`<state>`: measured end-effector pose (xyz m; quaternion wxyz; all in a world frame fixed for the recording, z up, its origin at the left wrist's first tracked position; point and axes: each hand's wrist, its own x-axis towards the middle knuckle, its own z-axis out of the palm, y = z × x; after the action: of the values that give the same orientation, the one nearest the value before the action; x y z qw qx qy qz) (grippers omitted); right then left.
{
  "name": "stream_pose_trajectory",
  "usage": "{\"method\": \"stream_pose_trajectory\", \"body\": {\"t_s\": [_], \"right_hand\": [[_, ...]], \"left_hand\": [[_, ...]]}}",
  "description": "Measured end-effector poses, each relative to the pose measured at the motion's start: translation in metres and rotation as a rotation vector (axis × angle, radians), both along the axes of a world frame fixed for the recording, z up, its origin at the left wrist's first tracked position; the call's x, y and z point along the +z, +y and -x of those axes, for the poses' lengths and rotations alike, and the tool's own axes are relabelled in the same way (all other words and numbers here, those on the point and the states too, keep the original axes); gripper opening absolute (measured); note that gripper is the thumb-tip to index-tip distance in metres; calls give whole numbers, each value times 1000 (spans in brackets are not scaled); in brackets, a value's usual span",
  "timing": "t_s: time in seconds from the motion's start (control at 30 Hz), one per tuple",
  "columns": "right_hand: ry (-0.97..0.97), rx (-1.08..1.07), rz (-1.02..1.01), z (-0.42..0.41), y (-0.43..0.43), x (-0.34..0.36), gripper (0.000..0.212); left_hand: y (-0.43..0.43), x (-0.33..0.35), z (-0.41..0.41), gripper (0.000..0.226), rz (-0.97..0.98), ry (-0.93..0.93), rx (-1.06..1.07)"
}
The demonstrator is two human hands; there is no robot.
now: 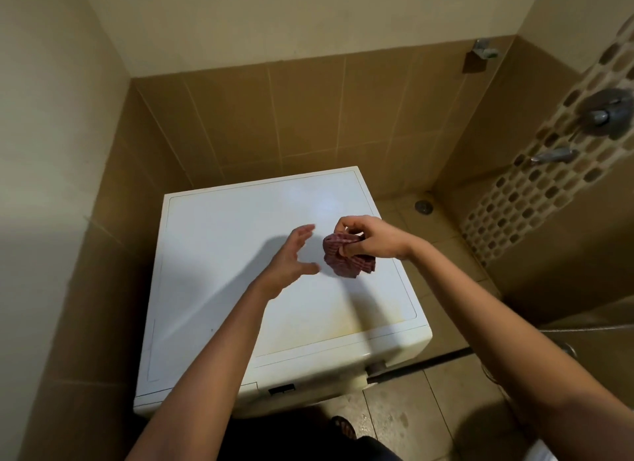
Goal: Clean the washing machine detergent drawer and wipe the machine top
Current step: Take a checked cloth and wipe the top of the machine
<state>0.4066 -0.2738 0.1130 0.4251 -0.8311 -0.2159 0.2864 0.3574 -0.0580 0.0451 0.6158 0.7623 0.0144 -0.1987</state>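
Your right hand [372, 238] is pinching the red cloth [346, 259] over the machine top [240, 220], while your left hand [291, 260] is spreading its fingers just beside it.

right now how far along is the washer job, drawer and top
Done: nothing clearly; the drawer front looks shut, whether cleaned cannot be told. In hand: the right hand pinches a crumpled red cloth over the machine top, the left hand open beside it. Left: wiping the top, where a yellowish stain shows near the front edge.
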Motion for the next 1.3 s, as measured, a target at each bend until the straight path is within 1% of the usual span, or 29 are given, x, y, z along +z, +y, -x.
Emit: {"method": "stream_pose_trajectory", "body": {"t_s": [0.03, 0.1, 0.17, 0.2, 0.23, 0.3, 0.33, 0.4, 0.47, 0.6, 0.63, 0.67, 0.73, 0.77, 0.8, 0.87, 0.93, 0.97, 1.03, 1.07, 1.1, 1.17, 1.23, 1.3], "right_hand": [[43, -4, -24, -1, 0, 3, 18], [170, -40, -130, -5, -2, 9, 14], [268, -107, -212, -10, -9, 11, 12], [273, -147, -206, -13, -12, 10, 12], [245, -189, -163, -16, -15, 6, 13], [131, -240, -2, -21, -20, -10, 16], [84, -251, 75, -22, -22, -20, 18], [36, -283, 178, -21, -22, -44, 20], [1, -339, 244, -17, -22, -65, 22], [-137, -393, 317, 0, -15, -90, 20], [-194, -367, 341, 7, -12, -93, 18], [-266, -323, 376, 17, -7, -93, 18], [-404, -204, 447, 40, 1, -94, 19], [-445, -143, 459, 52, 5, -95, 20], [-471, -77, 457, 63, 8, -98, 22], [-472, 67, 477, 80, 9, -106, 30], [-431, 123, 514, 85, 7, -116, 39], [-400, 72, 503, 83, 7, -119, 37], [-364, -131, 438, 71, 8, -122, 27], [-358, -212, 431, 63, 8, -123, 28], [-336, -243, 476, 55, 9, -125, 37], [-241, -189, 640, 42, 11, -128, 55], [-196, -112, 739, 35, 16, -127, 54], [-182, -74, 768, 33, 21, -126, 49]], "left_hand": [[-4, 6, -4, 71, -19, -9, -89], [-9, 12, -8, 56, -35, 54, -235], [-12, 10, -5, 34, 9, 122, -343], [-13, 6, -1, 31, 57, 159, -356], [-14, 0, 4, 33, 101, 206, -352], [-17, -14, 16, 41, 156, 324, -291], [-20, -24, 23, 41, 171, 374, -244], [-33, -38, 38, 35, 147, 426, -133], [-46, -51, 47, 25, 49, 411, -20], [-59, -62, 51, 15, -125, 380, 174], [-59, -62, 50, 10, -185, 352, 208], [-56, -63, 49, 9, -257, 305, 224], [-47, -66, 47, 22, -389, 203, 226], [-43, -67, 46, 22, -432, 175, 226], [-38, -68, 45, 17, -456, 161, 227], [-29, -72, 44, 4, -436, 180, 251], [-22, -76, 44, 10, -398, 211, 276], [-20, -77, 45, 15, -384, 221, 281], [-17, -80, 47, 19, -363, 227, 282], [-16, -81, 49, 19, -358, 226, 281], [-15, -81, 51, 18, -352, 227, 278], [-15, -79, 53, 13, -332, 231, 269], [-15, -78, 55, 10, -308, 238, 256], [-13, -76, 56, 10, -290, 238, 239]]}}
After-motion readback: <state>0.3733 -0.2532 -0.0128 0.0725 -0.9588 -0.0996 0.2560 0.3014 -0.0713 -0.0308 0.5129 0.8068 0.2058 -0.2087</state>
